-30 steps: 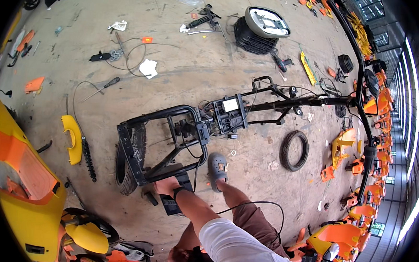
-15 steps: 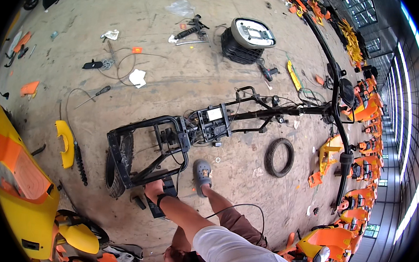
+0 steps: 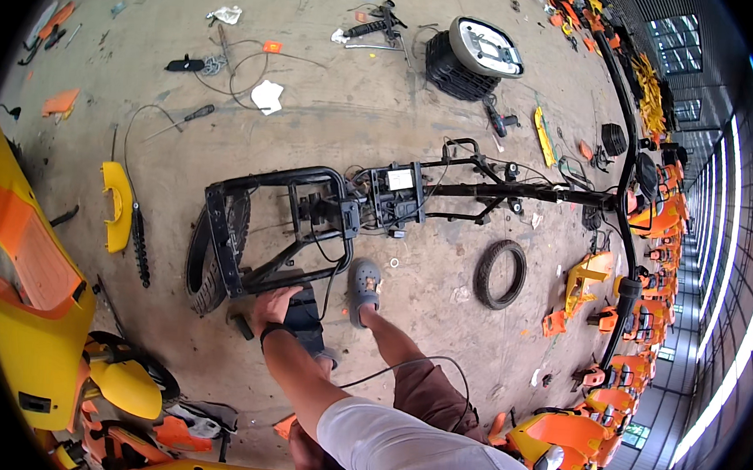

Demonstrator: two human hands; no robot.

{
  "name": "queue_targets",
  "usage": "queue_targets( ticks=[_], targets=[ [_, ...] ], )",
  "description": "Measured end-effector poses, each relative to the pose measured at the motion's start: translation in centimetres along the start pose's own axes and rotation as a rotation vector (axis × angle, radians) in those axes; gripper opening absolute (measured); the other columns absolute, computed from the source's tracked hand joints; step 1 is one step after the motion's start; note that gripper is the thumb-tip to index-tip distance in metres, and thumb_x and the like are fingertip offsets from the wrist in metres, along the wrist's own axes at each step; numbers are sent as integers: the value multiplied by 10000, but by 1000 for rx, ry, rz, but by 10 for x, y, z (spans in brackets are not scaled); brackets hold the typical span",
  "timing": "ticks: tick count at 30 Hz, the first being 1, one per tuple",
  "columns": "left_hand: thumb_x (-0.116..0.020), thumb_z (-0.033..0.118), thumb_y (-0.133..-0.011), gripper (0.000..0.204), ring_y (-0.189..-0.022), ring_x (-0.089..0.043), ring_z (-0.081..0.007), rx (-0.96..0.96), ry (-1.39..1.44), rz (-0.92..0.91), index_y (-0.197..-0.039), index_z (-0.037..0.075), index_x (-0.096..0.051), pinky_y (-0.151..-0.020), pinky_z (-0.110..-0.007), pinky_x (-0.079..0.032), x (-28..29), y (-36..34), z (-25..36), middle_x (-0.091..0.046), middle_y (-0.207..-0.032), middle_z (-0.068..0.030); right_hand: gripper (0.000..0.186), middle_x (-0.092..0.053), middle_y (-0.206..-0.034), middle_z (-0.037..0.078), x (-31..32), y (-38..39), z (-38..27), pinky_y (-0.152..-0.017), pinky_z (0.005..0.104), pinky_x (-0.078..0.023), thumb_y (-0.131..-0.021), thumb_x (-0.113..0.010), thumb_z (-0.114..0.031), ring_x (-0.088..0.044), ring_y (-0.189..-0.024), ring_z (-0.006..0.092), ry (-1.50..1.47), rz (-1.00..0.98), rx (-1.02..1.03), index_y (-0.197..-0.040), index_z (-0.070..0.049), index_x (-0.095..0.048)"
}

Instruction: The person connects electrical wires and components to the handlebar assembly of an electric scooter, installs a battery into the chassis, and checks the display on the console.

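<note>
My right hand (image 3: 270,308) reaches just below the lower bar of a black tubular vehicle frame (image 3: 281,177), fingers bent at the top of a black plate (image 3: 302,321); what they grip is hidden. A tyre (image 3: 202,272) lies under the frame's left end. My foot in a grey clog (image 3: 365,282) stands right of the plate. Skin at the lower middle is mostly behind my sleeve; I cannot make out my left hand there.
Yellow-orange vehicle bodies (image 3: 18,316) fill the left edge, more (image 3: 554,435) line the right. A loose tyre (image 3: 499,273), yellow panel (image 3: 115,206), drill (image 3: 496,117), screwdriver (image 3: 198,114), cables and a seat on a black crate (image 3: 459,81) lie on the floor (image 3: 400,124).
My right hand and forearm have shifted left, and the hand is angled more upward, showing more of the black plate. The whole view has moved slightly with my head.
</note>
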State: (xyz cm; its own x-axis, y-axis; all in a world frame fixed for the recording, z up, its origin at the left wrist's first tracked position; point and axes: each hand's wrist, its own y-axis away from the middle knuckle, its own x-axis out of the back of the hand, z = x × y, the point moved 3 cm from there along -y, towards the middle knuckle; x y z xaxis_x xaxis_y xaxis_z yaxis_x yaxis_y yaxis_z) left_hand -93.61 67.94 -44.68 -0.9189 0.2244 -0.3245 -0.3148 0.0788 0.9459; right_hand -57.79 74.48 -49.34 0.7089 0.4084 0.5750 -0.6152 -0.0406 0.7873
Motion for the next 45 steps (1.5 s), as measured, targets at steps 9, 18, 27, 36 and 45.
queue_targets(
  ticks=[9, 18, 27, 36, 45],
  targets=[
    [-540, 153, -894, 308, -918, -592, -165, -323, -233, 360, -1160, 2, -504, -739, -283, -487, -91, 3, 15, -594, -1068, -66, 363, -583, -1191, 134, -32, -18, -9, -899, 685, -278, -900, -397, -221, -475, -1136, 376, 30, 87, 56, -1139, -64, -621],
    [-458, 222, -923, 316, -1020, -530, -373, -1151, -1088, 858, -1109, -17, -544, -880, -463, -398, -163, -156, 112, -581, -1088, -192, 469, -556, -1214, 138, -38, -30, -15, -871, 650, -345, -848, -515, -334, -516, -1125, 304, -22, -57, 112, -1180, -6, -565],
    [-432, 322, -909, 334, -887, -562, -306, -1121, -1306, 1052, -976, 53, -620, -721, -429, -402, -164, -177, 116, -630, -957, -99, 503, -513, -1272, 101, -22, -16, -16, -864, 620, -366, -839, -494, -514, -456, -1196, 291, 222, -193, 229, -1126, -128, -640],
    [-633, 478, -728, 512, -1004, -555, -337, -372, -1480, 745, -1049, 79, -613, -866, -420, -448, -240, -173, 147, -622, -1031, -138, 394, -626, -1092, 124, -52, -49, -22, -798, 580, -419, -769, -586, -351, -558, -1060, 314, 179, -88, 352, -1075, -115, -662],
    [-721, 482, -649, 563, -1049, -582, -224, -224, -1429, -47, -1052, 94, -657, -939, -282, -413, -272, -196, 162, -646, -1106, -78, 382, -636, -1031, 107, -14, -40, -24, -756, 547, -431, -760, -595, -365, -571, -1015, 295, 99, -9, 298, -1037, -109, -656]
  ],
)
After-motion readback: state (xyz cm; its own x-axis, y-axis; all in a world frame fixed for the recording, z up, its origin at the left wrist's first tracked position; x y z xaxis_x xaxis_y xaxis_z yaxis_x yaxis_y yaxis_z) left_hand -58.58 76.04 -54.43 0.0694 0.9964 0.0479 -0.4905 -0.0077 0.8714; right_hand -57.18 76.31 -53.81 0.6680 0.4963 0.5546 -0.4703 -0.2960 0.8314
